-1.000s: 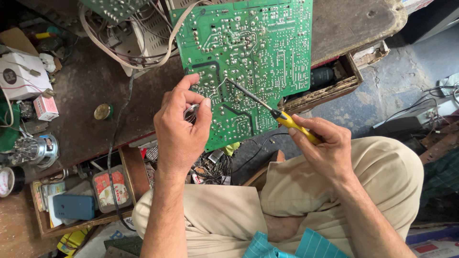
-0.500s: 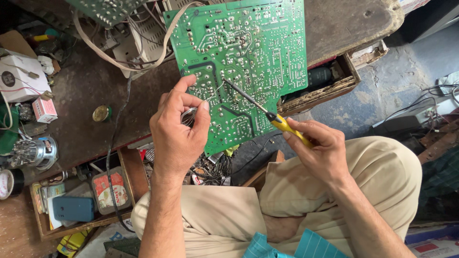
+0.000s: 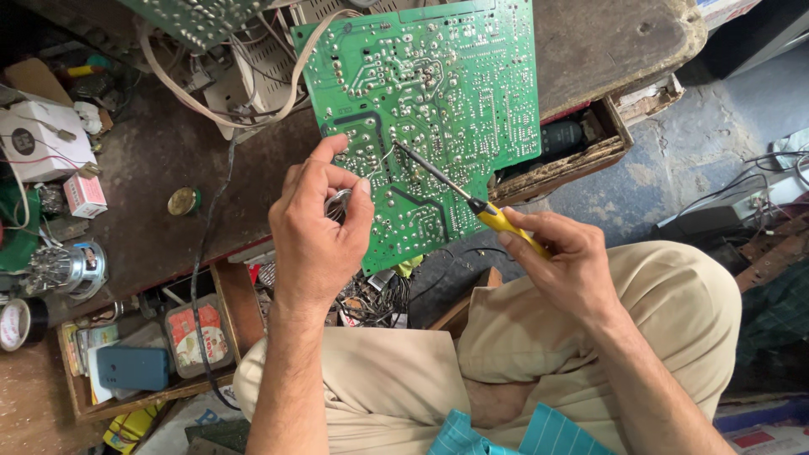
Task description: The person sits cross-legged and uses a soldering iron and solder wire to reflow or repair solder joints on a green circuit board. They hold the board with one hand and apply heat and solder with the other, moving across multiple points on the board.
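Cluttered repair desk (image 3: 152,168), green circuit board (image 3: 438,109) tilted up over its edge, solder side toward me.

Both my hands were on the work: my right hand (image 3: 565,265) had its grip closed around the yellow handle of the soldering iron (image 3: 472,202), whose long axis ran from that grip up and to the left, the tip meeting the board. My left hand (image 3: 316,232) pinched a thin strand of solder wire (image 3: 379,162) between thumb and forefinger, grip together on it, the strand reaching up and right from the grip to the same joint. So the joint lay between the two grips, nearer the left one, just beyond its fingertips. An open drawer (image 3: 152,371) sat below and left of the left grip.
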A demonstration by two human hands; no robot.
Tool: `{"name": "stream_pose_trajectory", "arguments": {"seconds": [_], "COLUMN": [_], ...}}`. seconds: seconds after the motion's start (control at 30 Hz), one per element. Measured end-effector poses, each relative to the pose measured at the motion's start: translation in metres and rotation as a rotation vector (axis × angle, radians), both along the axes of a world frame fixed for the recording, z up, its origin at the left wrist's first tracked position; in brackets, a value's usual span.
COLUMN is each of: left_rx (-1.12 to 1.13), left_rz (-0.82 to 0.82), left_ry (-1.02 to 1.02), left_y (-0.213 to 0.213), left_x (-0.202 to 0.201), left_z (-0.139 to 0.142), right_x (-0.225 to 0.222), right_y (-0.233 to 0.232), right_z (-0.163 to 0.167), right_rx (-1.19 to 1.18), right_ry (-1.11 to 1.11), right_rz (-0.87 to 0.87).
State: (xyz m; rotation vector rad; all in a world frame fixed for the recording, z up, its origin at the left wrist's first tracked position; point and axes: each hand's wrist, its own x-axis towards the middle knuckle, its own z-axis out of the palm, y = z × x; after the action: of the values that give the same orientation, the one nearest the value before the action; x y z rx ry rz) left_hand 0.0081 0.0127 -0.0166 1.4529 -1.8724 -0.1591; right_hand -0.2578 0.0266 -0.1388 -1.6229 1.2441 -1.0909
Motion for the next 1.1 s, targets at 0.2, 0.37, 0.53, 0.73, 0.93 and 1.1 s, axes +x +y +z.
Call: {"name": "stream_pose_trajectory", "arguments": {"seconds": [0.2, 0.37, 0.53, 0.73, 0.93, 1.1], "left_rx": [0.022, 0.001, -0.014, -0.009, -0.033, -0.028], "left_rz": [0.010, 0.017, 0.033, 0.033, 0.027, 0.025], "left_ry": [0.004, -0.014, -0.032, -0.031, -0.054, -0.043], "left_y": [-0.001, -0.002, -0.003, -0.002, -0.003, -0.001], "left_x": [0.002, 0.002, 0.001, 0.001, 0.001, -0.001], "left_z": [-0.001, -0.005, -0.007, -0.008, -0.006, -0.004], "right_x": [0.003, 0.004, 0.002, 0.004, 0.004, 0.004], "right_y": [0.000, -0.001, 0.000, 0.000, -0.001, -0.001], "right_z": [0.000, -0.011, -0.011, -0.006, -0.006, -0.004], "right_rx": [-0.055, 0.243, 0.269, -0.057, 0.117, 0.138], "right_ry": [-0.060, -0.196, -0.180, -0.043, -0.127, -0.084], "right_rz": [-0.019, -0.041, -0.043, -0.049, -0.020, -0.029]}}
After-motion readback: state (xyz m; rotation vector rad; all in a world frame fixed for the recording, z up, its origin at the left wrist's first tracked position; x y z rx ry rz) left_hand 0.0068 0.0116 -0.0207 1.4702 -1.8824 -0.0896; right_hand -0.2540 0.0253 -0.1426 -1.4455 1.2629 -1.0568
